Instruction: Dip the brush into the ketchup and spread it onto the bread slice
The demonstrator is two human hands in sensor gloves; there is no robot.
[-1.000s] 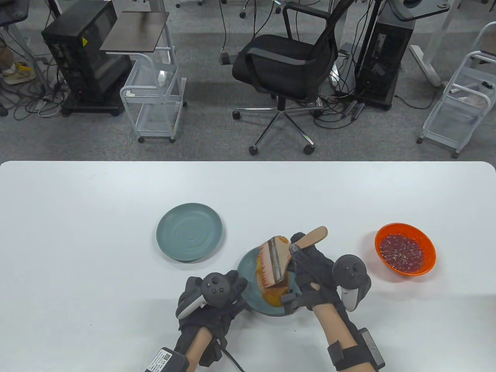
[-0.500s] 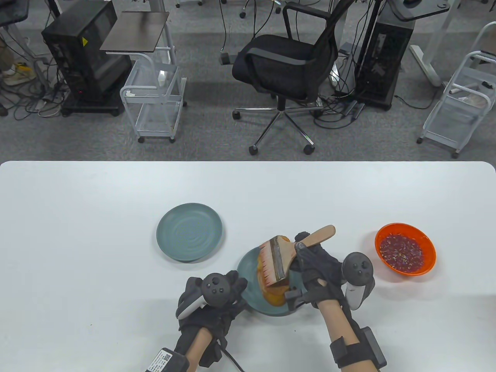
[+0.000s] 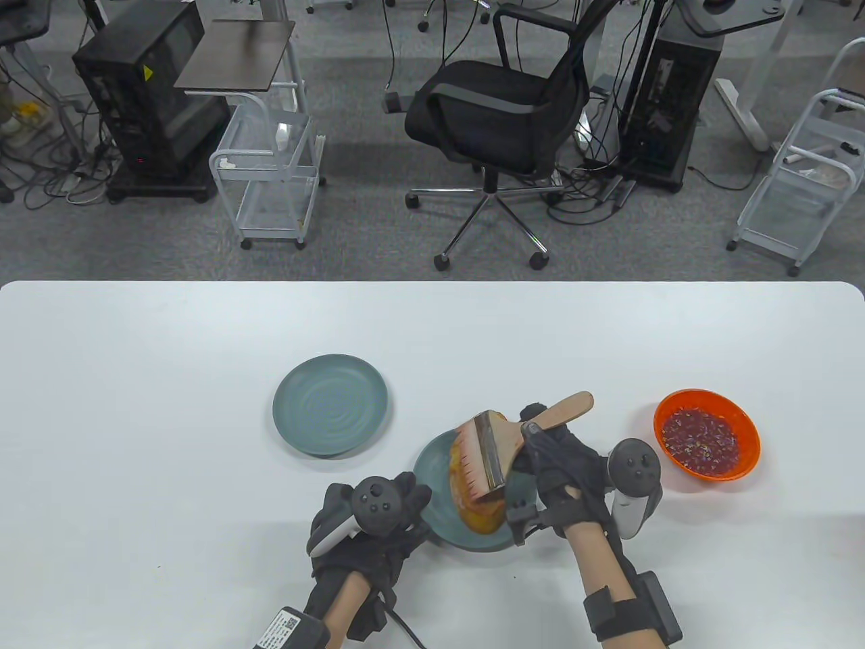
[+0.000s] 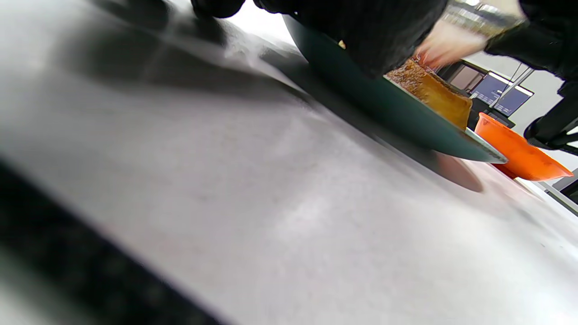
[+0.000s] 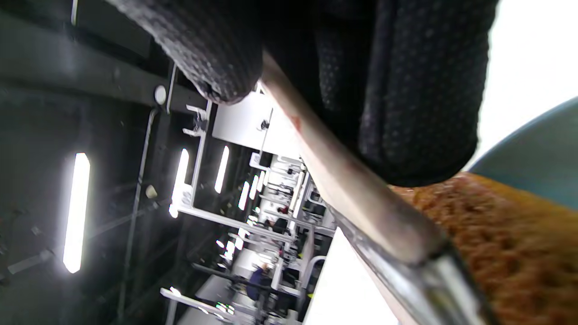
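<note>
The right hand (image 3: 561,466) grips the reddened brush (image 3: 500,446) on the bread slice (image 3: 481,515), six o'clock plate (image 3: 432,466); left hand (image 3: 368,520) steadies its rim. Spreading looks underway; ketchup bowl (image 3: 706,434) at three.

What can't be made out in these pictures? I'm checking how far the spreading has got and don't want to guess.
- Bread slice: in the table view the brush and right hand cover most of it, so ketchup coverage is unclear.
- Left hand: its tracker hides the fingers at the plate rim.
- Left wrist view: blurred; a dark glove hides most of the bread.
- Orange bowl: contents too small to identify.
</note>
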